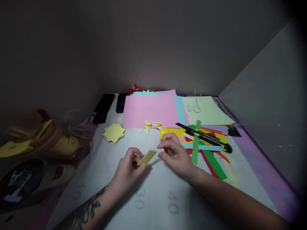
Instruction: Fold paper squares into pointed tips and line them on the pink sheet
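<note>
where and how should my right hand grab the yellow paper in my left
I'd pinch the upper right end of the yellow paper, coming from the right with your right hand: that end juts free, while your left hand holds the lower part.

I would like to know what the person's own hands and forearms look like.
The left hand and right hand are gloveless, and no sleeves show. A dark, leafy tattoo marks the left forearm; none shows on the right forearm.
</note>
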Tool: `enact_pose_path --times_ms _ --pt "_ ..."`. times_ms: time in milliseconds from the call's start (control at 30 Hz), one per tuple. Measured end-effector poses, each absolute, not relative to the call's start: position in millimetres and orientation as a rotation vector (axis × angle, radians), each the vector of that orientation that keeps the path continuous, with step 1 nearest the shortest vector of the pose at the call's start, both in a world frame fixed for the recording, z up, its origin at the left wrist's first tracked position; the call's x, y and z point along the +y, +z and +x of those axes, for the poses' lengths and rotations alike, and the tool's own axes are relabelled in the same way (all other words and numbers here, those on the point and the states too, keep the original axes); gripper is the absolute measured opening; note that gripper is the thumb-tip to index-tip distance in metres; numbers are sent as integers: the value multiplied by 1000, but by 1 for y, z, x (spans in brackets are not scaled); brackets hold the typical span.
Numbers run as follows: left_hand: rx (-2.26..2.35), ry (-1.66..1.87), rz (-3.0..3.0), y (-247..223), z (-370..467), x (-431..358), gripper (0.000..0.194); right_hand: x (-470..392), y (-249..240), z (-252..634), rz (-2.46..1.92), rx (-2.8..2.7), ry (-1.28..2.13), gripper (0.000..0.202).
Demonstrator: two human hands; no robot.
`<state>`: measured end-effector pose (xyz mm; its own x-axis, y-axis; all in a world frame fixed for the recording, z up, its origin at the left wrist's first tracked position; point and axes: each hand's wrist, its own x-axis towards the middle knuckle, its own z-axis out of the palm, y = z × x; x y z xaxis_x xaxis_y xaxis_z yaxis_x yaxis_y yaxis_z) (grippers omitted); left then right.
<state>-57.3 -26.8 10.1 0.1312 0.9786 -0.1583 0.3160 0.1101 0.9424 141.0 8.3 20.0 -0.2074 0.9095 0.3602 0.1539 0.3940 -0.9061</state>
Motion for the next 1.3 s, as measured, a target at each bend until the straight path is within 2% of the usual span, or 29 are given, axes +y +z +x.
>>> enact_pose_path --times_ms 167,367,467,567,633,700,767,867,967,1100,1200,1300 --pt "1393 775 1493 13 -60 -27 28 2 23 137 -887 -1824 891 12" --pt "1479 769 1673 14 -63 -25 21 7 21 142 -894 -1824 1089 4" --pt "1538 697 1836 10 -66 -24 18 10 18 143 -849 -1827 1151 22" --pt "1513 686 1916 11 -68 -24 24 11 15 142 -883 -1797 1197 41" --pt "1446 713 1879 14 -68 -24 34 10 14 140 -994 -1756 1195 36" --pt "1363 743 1784 19 -68 -24 38 10 14 138 -1095 -1745 1168 23" --pt "1324 768 1665 21 -67 -23 29 10 13 135 -1131 -1762 1128 15" --pt "1330 774 1542 20 -65 -20 18 10 10 135 -1071 -1817 1082 22" --pt "1361 781 1500 18 -64 -18 15 8 8 136 -968 -1946 909 32" --pt "1460 854 1471 17 -64 -15 14 -1 6 138 -854 -2248 434 44" --pt "1497 868 1484 15 -64 -16 15 -6 2 136 -786 -2440 229 33" --pt "1537 825 1566 12 -66 -17 12 -6 -2 135 -770 -2534 258 22"
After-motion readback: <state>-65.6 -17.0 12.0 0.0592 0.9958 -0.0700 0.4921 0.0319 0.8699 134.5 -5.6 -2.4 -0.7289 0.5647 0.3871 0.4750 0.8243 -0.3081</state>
